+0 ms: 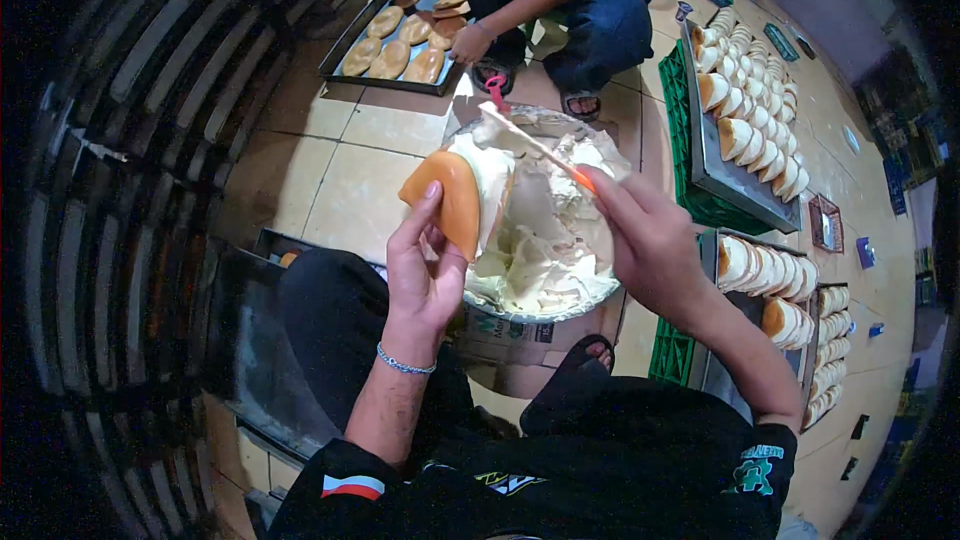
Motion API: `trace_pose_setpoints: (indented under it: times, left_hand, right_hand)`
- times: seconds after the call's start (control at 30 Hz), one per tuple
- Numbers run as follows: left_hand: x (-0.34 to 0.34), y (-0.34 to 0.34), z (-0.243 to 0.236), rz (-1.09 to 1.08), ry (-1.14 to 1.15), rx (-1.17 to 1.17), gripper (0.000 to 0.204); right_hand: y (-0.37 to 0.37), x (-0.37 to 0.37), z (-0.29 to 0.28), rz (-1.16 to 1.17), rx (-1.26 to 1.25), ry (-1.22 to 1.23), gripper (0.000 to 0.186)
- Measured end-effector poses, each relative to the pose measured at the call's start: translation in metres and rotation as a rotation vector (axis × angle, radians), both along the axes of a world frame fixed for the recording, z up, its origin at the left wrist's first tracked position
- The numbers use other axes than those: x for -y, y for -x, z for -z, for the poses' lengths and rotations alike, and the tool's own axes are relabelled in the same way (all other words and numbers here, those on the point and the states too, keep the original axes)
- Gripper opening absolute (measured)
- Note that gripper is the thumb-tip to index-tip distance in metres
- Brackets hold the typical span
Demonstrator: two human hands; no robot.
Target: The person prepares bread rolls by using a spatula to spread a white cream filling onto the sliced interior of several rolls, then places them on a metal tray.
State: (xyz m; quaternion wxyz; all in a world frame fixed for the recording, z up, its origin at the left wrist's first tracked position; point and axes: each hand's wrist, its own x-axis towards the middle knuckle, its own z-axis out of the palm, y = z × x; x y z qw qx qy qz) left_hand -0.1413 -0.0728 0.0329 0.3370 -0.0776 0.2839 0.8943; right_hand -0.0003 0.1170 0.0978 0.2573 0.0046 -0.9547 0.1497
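My left hand (425, 280) holds a golden bread piece (445, 200) upright at the left side of a large round bowl (545, 312), with thick white cream (490, 170) along the bread's open side. My right hand (650, 245) grips the orange handle of a spatula (545, 152), whose long cream-coated blade slants up and left above the bread. Pale cream (545, 270) lines the bowl and is heaped toward its back. A pink object (496, 92) shows at the bowl's far side, too small to make out.
A co-worker (565, 15) squats opposite, hands at a tray (335, 67) of flat breads. At right, trays (700, 175) of cream-filled breads rest on green crates (675, 120). Dark slatted racks (130, 190) line the left, near a dark tray (260, 360) beside my leg.
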Motion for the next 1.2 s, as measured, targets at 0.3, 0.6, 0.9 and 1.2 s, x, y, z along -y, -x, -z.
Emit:
trace_pose_setpoints:
  times: [0.3, 0.6, 0.9, 1.2]
  left_hand:
    - [0.007, 0.007, -0.010, -0.090, -0.014, -0.054, 0.040]
    - [-0.013, -0.015, -0.012, -0.178, 0.288, -0.963, 0.062]
    - [-0.011, -0.007, -0.016, -0.326, 0.804, -1.600, 0.063]
    - [-0.012, -0.006, -0.011, -0.328, 0.979, -1.532, 0.062]
  right_hand:
    - [-0.032, 0.018, 0.005, -0.022, 0.253, -0.116, 0.050]
    - [-0.016, 0.019, -0.015, 0.154, 0.416, 0.956, 0.032]
    - [-0.031, 0.033, -0.013, -0.115, 0.011, 0.370, 0.036]
    - [-0.050, 0.035, -0.035, -0.185, 0.214, 0.172, 0.050]
